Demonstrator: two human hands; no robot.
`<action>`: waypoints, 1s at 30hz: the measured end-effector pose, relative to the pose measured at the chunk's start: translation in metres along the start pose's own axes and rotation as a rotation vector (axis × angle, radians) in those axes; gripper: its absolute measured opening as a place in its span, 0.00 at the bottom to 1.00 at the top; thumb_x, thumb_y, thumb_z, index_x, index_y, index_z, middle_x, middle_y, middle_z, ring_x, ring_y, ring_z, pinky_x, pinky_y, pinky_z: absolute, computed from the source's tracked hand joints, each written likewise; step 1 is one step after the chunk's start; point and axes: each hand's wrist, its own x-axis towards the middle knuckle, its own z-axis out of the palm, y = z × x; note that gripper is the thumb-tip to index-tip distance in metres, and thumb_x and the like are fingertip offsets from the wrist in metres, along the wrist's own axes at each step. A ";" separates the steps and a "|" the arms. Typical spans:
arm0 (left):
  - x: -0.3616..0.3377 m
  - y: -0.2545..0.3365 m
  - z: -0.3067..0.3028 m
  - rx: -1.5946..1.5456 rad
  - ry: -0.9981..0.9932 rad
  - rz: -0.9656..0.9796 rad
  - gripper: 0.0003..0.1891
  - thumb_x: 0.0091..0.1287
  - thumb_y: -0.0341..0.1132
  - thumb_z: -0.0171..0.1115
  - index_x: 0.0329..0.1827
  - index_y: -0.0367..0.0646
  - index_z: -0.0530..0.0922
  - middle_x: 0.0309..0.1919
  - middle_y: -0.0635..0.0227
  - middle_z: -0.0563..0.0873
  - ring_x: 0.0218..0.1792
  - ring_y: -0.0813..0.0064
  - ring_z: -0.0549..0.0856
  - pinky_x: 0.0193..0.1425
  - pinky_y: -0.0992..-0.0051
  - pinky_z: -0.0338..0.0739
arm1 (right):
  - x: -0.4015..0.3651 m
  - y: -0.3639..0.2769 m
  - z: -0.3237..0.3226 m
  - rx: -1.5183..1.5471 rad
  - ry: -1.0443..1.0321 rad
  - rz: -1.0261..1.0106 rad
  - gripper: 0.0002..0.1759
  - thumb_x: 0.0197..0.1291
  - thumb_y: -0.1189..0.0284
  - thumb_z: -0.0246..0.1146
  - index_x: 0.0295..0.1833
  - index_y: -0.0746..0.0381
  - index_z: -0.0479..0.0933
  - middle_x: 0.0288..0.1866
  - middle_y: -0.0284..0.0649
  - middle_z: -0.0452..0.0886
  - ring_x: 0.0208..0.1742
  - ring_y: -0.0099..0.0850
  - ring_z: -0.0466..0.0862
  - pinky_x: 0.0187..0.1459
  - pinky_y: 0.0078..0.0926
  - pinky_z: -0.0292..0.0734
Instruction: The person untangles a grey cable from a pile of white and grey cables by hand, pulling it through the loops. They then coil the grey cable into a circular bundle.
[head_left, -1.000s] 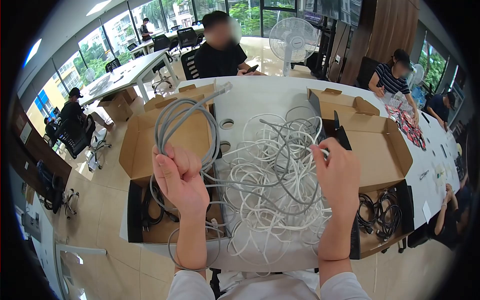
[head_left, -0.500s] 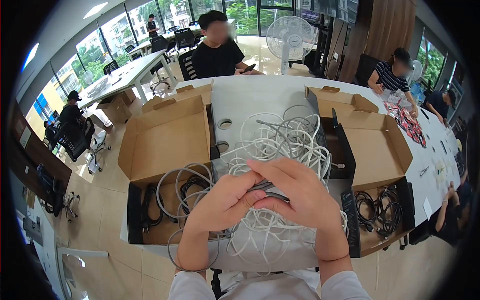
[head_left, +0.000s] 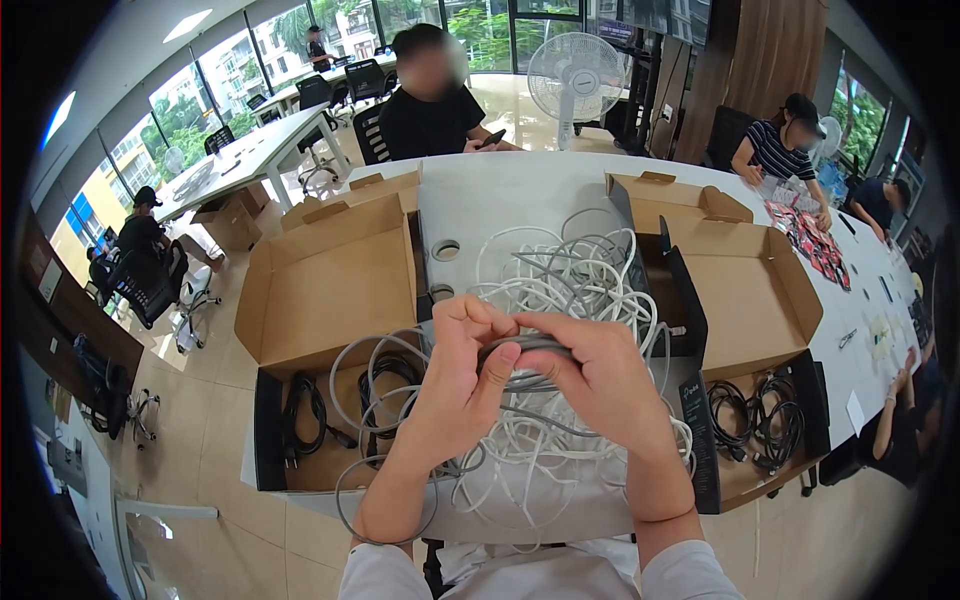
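Note:
My left hand (head_left: 468, 362) and my right hand (head_left: 592, 368) meet above the table, both closed around a bundled grey cable (head_left: 537, 352). Loose grey loops trail from it over my left forearm. Beneath and beyond my hands lies a tangled heap of white and grey cables (head_left: 590, 275). On the left, an open cardboard box (head_left: 330, 290) holds coiled black power cords (head_left: 308, 415). Another open box (head_left: 765, 285) on the right contains more coiled black cables (head_left: 757, 420).
The white table (head_left: 490, 190) has round holes in it. Across it a person (head_left: 432, 110) sits holding a phone. Behind stands a white fan (head_left: 574, 85). To the right, another person (head_left: 785, 150) handles red-and-black packets (head_left: 810, 245).
Both hands have shifted on the grey cable; my left hand has risen and turned, with its fingers curled higher. More of the coiled bundle shows between the hands.

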 end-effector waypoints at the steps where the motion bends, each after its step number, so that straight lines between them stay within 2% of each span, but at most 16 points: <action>1: 0.000 0.002 -0.001 -0.031 -0.024 -0.022 0.23 0.72 0.30 0.50 0.63 0.42 0.49 0.48 0.57 0.73 0.46 0.72 0.73 0.53 0.74 0.69 | 0.000 0.004 0.001 0.023 0.052 -0.020 0.15 0.56 0.70 0.65 0.47 0.66 0.77 0.27 0.49 0.79 0.25 0.45 0.78 0.28 0.31 0.72; 2: 0.000 0.003 0.000 0.020 -0.013 0.009 0.24 0.71 0.32 0.52 0.63 0.41 0.51 0.49 0.56 0.73 0.48 0.70 0.73 0.55 0.72 0.68 | 0.000 0.007 0.001 0.048 0.104 -0.041 0.13 0.56 0.71 0.65 0.45 0.67 0.78 0.26 0.49 0.78 0.24 0.44 0.77 0.27 0.31 0.71; 4: 0.002 0.004 0.002 0.118 0.006 0.072 0.26 0.69 0.36 0.56 0.64 0.40 0.54 0.52 0.55 0.74 0.52 0.66 0.74 0.60 0.68 0.66 | -0.001 0.012 -0.007 -0.059 0.167 -0.008 0.10 0.58 0.72 0.64 0.41 0.68 0.78 0.22 0.46 0.76 0.19 0.37 0.74 0.25 0.27 0.68; 5: 0.004 0.006 -0.002 0.387 0.022 0.087 0.28 0.68 0.39 0.58 0.64 0.39 0.55 0.53 0.54 0.73 0.54 0.62 0.74 0.61 0.65 0.65 | -0.002 0.015 -0.012 -0.114 0.200 0.011 0.09 0.59 0.72 0.64 0.39 0.68 0.78 0.20 0.45 0.75 0.17 0.34 0.72 0.24 0.26 0.67; 7: 0.008 0.010 -0.018 0.926 0.055 0.117 0.33 0.64 0.46 0.62 0.65 0.38 0.58 0.57 0.53 0.72 0.56 0.56 0.74 0.63 0.61 0.64 | -0.004 0.016 -0.024 -0.062 0.313 0.043 0.08 0.61 0.72 0.62 0.37 0.68 0.77 0.20 0.39 0.74 0.19 0.25 0.69 0.24 0.21 0.65; 10: 0.007 0.006 -0.026 1.496 0.163 0.037 0.37 0.58 0.53 0.65 0.63 0.37 0.64 0.57 0.54 0.73 0.56 0.51 0.73 0.64 0.57 0.63 | -0.007 0.022 -0.039 0.076 0.452 0.096 0.10 0.65 0.70 0.59 0.37 0.68 0.76 0.22 0.32 0.74 0.24 0.17 0.67 0.27 0.16 0.62; 13: 0.002 -0.002 -0.036 1.401 0.201 -0.134 0.39 0.57 0.54 0.66 0.63 0.37 0.65 0.54 0.54 0.75 0.56 0.53 0.73 0.63 0.58 0.64 | -0.007 0.027 -0.045 0.128 0.576 0.081 0.13 0.68 0.68 0.57 0.38 0.68 0.76 0.25 0.29 0.74 0.28 0.16 0.67 0.29 0.14 0.62; 16: 0.002 0.003 -0.039 1.327 0.149 -0.297 0.30 0.58 0.50 0.66 0.57 0.36 0.71 0.47 0.54 0.79 0.49 0.55 0.77 0.56 0.60 0.69 | -0.006 0.032 -0.048 0.111 0.692 0.055 0.14 0.69 0.66 0.56 0.39 0.68 0.76 0.26 0.29 0.75 0.28 0.16 0.67 0.30 0.14 0.62; 19: 0.006 0.002 -0.044 1.083 0.290 -0.235 0.19 0.63 0.43 0.63 0.46 0.35 0.75 0.36 0.59 0.79 0.36 0.65 0.78 0.45 0.69 0.71 | -0.005 0.037 -0.053 0.006 0.816 0.034 0.15 0.69 0.65 0.55 0.39 0.68 0.76 0.27 0.30 0.75 0.28 0.16 0.67 0.30 0.13 0.62; 22: 0.011 0.019 -0.044 0.730 0.413 -0.304 0.10 0.64 0.36 0.61 0.35 0.36 0.76 0.32 0.65 0.78 0.29 0.70 0.75 0.38 0.70 0.71 | -0.005 0.044 -0.059 -0.047 0.905 0.035 0.15 0.69 0.64 0.55 0.39 0.68 0.76 0.27 0.30 0.76 0.29 0.16 0.68 0.30 0.13 0.63; 25: 0.007 0.019 -0.044 0.486 0.525 -0.169 0.08 0.65 0.33 0.57 0.33 0.36 0.75 0.34 0.66 0.77 0.31 0.74 0.71 0.41 0.72 0.69 | -0.003 0.050 -0.061 -0.040 0.965 0.023 0.17 0.69 0.63 0.55 0.39 0.68 0.76 0.28 0.30 0.76 0.29 0.17 0.68 0.31 0.14 0.63; 28: 0.006 0.015 -0.047 0.358 0.493 0.192 0.07 0.65 0.32 0.55 0.31 0.40 0.73 0.45 0.64 0.76 0.42 0.74 0.74 0.52 0.77 0.65 | 0.003 0.056 -0.060 -0.042 1.024 -0.016 0.17 0.69 0.63 0.55 0.39 0.68 0.76 0.26 0.29 0.74 0.27 0.16 0.67 0.29 0.14 0.61; 30: 0.006 0.019 -0.046 0.109 0.445 0.198 0.06 0.63 0.33 0.56 0.31 0.40 0.74 0.55 0.57 0.73 0.53 0.67 0.73 0.60 0.71 0.62 | 0.004 0.058 -0.060 -0.008 1.035 -0.020 0.17 0.69 0.62 0.55 0.39 0.68 0.76 0.25 0.28 0.72 0.25 0.14 0.65 0.26 0.13 0.58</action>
